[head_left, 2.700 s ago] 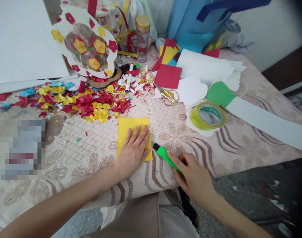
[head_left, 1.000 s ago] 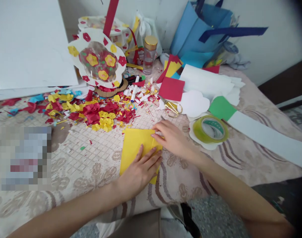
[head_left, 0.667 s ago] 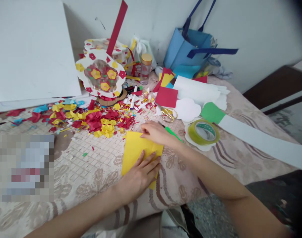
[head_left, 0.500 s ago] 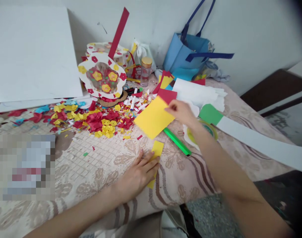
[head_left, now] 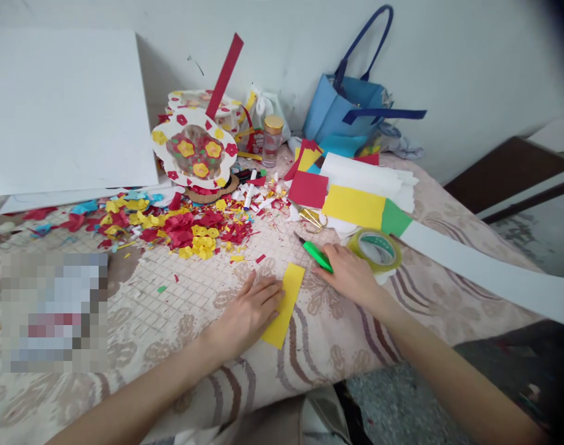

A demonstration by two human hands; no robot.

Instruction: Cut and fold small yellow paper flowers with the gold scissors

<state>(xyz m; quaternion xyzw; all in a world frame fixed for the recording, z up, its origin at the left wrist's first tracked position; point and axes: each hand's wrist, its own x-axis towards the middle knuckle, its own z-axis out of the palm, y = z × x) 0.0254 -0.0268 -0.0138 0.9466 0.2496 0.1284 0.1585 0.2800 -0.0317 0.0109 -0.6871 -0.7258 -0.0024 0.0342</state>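
My left hand (head_left: 254,312) lies flat with fingers stretched on a narrow yellow paper strip (head_left: 288,303), near the front of the table. My right hand (head_left: 349,272) is closed around a green utility knife (head_left: 316,254), whose dark tip points away to the upper left. A roll of clear tape (head_left: 378,248) sits just behind the right hand. Beyond the knife are gold-handled scissors (head_left: 312,217), partly beside a yellow paper sheet (head_left: 353,207) and a red paper sheet (head_left: 308,189).
Red, yellow and blue paper cut-outs (head_left: 170,225) are heaped at left centre. Behind them stands a flower-decorated paper lantern (head_left: 193,148). A lidded jar (head_left: 272,142), blue bag (head_left: 344,111) and white board (head_left: 68,111) line the wall. A long white strip (head_left: 485,266) crosses the right.
My right hand has put the larger yellow sheet down at the right back and taken hold of the green utility knife. My left hand has shifted slightly left on the strip.
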